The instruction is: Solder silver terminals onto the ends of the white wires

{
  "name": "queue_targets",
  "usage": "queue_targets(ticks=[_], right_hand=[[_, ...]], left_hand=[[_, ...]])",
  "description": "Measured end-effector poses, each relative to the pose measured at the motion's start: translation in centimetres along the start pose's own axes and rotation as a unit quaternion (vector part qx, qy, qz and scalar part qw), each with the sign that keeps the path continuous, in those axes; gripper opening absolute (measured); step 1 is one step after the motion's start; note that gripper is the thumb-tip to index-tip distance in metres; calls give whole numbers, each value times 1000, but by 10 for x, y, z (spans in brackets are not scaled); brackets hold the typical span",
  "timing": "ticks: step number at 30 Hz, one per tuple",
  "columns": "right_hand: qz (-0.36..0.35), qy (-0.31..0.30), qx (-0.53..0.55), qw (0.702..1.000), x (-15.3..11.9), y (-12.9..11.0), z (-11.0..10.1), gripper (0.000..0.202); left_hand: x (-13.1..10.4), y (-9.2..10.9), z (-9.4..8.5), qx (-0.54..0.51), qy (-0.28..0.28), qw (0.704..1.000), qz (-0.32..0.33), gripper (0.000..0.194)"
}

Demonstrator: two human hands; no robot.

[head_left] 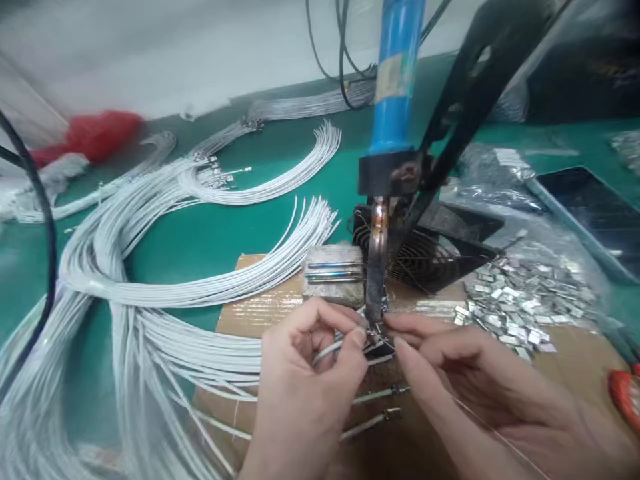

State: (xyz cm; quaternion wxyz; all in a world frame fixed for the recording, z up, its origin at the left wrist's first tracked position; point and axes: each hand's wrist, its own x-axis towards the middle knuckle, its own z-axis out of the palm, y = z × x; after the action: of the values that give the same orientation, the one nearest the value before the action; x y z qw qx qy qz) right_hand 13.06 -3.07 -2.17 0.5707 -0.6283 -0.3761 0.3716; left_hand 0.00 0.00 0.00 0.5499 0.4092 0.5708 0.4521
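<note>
My left hand (313, 373) pinches a white cable (327, 350) close to its end. Its fingertips meet just left of the tip (375, 293) of a soldering iron (397, 87) with a blue handle, which hangs tip down in a black bracket (465, 87). On the other side of the tip, my right hand (475, 373) pinches a thin solder wire (493, 430) that trails toward the bottom right. Fingers and tip partly hide the cable end. Below the hands lie two cable ends (380, 392) with small metal connectors.
Bundles of white cables (165, 293) spread across the left. A block with metal rods (334, 270) and a black fan-like grille (415, 257) stand behind the hands. Small metal pieces (520, 303), a phone (595, 207) and red-handled tool (625, 397) are right. Cardboard (250, 273) covers the green table.
</note>
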Motion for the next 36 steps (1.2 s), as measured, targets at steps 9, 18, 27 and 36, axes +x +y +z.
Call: queue_targets(ticks=[9, 18, 27, 36], right_hand=[[-33, -12, -10, 999, 1, 5, -4, 15], [-31, 14, -24, 999, 1, 3, 0, 19], [-32, 2, -64, 997, 1, 2, -3, 18], [-104, -30, -88, 990, 5, 12, -11, 14]], left_hand=[[7, 1, 6, 8, 14, 1000, 1, 14], [6, -4, 1, 22, 4, 1000, 17, 14], [5, -1, 4, 24, 8, 1000, 10, 14], [3, -5, 0, 39, 0, 999, 31, 16]])
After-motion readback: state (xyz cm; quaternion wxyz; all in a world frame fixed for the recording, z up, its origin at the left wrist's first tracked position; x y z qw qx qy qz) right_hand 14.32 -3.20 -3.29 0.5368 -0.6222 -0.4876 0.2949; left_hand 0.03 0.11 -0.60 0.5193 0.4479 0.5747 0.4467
